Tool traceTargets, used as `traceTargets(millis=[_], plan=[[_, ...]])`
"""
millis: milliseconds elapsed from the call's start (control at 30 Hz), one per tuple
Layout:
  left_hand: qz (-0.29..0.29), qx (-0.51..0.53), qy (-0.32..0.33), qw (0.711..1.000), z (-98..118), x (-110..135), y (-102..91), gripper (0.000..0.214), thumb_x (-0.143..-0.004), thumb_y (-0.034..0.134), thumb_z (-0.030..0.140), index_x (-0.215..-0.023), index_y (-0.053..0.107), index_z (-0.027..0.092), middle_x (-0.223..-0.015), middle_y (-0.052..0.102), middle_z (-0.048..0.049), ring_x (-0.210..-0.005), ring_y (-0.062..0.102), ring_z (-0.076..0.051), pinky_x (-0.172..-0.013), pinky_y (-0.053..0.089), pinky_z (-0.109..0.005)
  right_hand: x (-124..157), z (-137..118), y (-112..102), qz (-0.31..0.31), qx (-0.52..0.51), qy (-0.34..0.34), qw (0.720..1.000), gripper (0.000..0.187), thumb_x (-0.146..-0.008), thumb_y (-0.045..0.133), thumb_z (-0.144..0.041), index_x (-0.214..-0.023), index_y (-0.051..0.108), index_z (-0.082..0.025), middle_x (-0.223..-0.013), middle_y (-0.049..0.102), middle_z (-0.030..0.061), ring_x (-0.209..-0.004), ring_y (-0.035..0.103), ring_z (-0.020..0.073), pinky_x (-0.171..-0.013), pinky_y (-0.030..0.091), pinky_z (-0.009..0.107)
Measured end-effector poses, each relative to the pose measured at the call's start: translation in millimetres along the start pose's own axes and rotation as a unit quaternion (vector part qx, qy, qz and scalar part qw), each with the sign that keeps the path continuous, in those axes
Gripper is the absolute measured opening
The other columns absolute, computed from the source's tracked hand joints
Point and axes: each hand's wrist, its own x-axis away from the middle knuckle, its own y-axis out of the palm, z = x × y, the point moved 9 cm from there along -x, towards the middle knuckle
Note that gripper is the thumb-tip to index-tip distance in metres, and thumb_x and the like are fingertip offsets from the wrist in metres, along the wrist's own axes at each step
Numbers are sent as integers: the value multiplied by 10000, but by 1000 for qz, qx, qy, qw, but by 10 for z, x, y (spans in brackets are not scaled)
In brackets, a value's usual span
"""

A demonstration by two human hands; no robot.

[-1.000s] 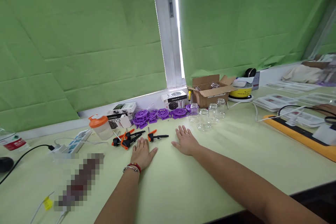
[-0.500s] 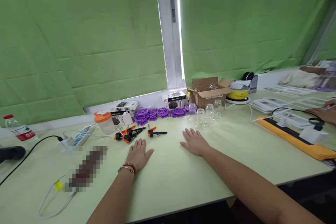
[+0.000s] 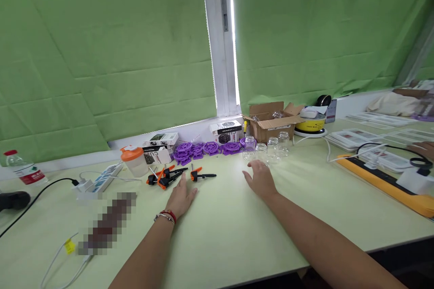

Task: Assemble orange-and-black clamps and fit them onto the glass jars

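Observation:
My left hand (image 3: 179,199) is open beside the orange-and-black clamps (image 3: 165,177), holding nothing; its fingertips are close to their black bars. One more clamp (image 3: 200,175) lies apart, just to the right. My right hand (image 3: 261,181) is open too, thumb apart and fingers slightly bent, in front of several clear glass jars (image 3: 272,149). Its fingertips overlap the base of the nearest jar in the picture, and I cannot tell whether they touch. Purple plastic wheel-like parts (image 3: 210,148) lie in a row behind the clamps.
An open cardboard box (image 3: 271,132) stands behind the jars, with a yellow bowl (image 3: 309,124) beside it. Product boxes (image 3: 226,132) line the sill. An orange-lidded cup (image 3: 134,162) and a power strip (image 3: 108,176) are left; an orange bar (image 3: 383,187) and a co-worker's hand (image 3: 422,150) are right.
My right hand has shifted right and towards the jars, its flat fingers now bent. My left hand's fingers have turned and drawn together slightly near the clamps. The view has shifted a little.

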Motion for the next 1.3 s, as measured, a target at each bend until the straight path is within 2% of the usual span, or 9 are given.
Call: traceTargets(millis=[100,167,267,367,567,767,900,1100,1300], plan=[[25,14,23,999,80,-172,-5,732,-848,403,440,-1438,90,139,-1462,267,-169,-1327,290,-282,-1034,283,-396,-13,273,-298,170,-12,62,983,326,-763,550,-371,-989,453,-157,-971,538,121,-949,482,280,-831,376,400],[26,1,34,999,124,-259,28,687,-841,432,411,-1429,165,177,-1459,277,-157,-1327,284,-295,-1033,272,-422,3,471,-331,203,-14,121,972,468,-710,602,-412,-1050,413,-152,-1029,518,134,-986,470,295,-843,377,408],[26,-7,39,999,141,-307,66,598,-834,455,359,-1389,284,217,-1414,364,-138,-1290,346,-298,-1013,287,-433,12,735,-211,150,-15,227,962,683,-644,642,-484,-1160,370,-129,-1136,495,166,-1062,454,318,-885,371,402],[34,28,38,998,124,-274,48,515,-839,440,333,-1336,362,220,-1263,528,-112,-1120,515,-257,-920,379,-373,16,875,-77,76,-7,302,950,823,-594,652,-550,-1230,352,-122,-1217,469,183,-1111,444,339,-908,371,400],[42,51,13,998,75,-208,-10,465,-813,468,348,-1253,433,199,-1009,631,-97,-883,578,-249,-745,420,-324,-48,908,26,14,31,332,943,887,-540,663,-585,-1253,391,-132,-1228,488,186,-1128,453,351,-916,376,417],[36,94,6,995,41,-187,11,452,-792,503,360,-1219,442,228,-925,637,-82,-833,578,-237,-704,406,-301,-66,919,45,24,31,345,938,805,-545,667,-535,-1205,446,-131,-1163,549,184,-1075,494,367,-888,398,445],[29,119,6,992,38,-166,28,446,-745,564,397,-1151,485,230,-895,632,-67,-787,575,-220,-678,406,-288,-97,817,49,29,-5,297,954,764,-566,657,-492,-1206,436,-136,-1153,557,177,-1118,470,357,-909,391,443],[36,180,7,983,42,-112,-27,396,-703,610,320,-1081,530,231,-828,630,-51,-729,572,-202,-672,418,-293,-171,354,-23,43,-61,93,993,683,-590,623,-303,-1230,405,-210,-1232,507,89,-1237,362,303,-995,340,442],[62,368,-6,928,90,-29,-181,359,-701,596,243,-1035,464,230,-1012,582,-67,-785,592,-157,-726,460,-290,-145,-33,-26,-2,-111,-60,992,690,-602,518,-115,-1264,373,-247,-1324,415,58,-1243,377,228,-1029,333,386]])
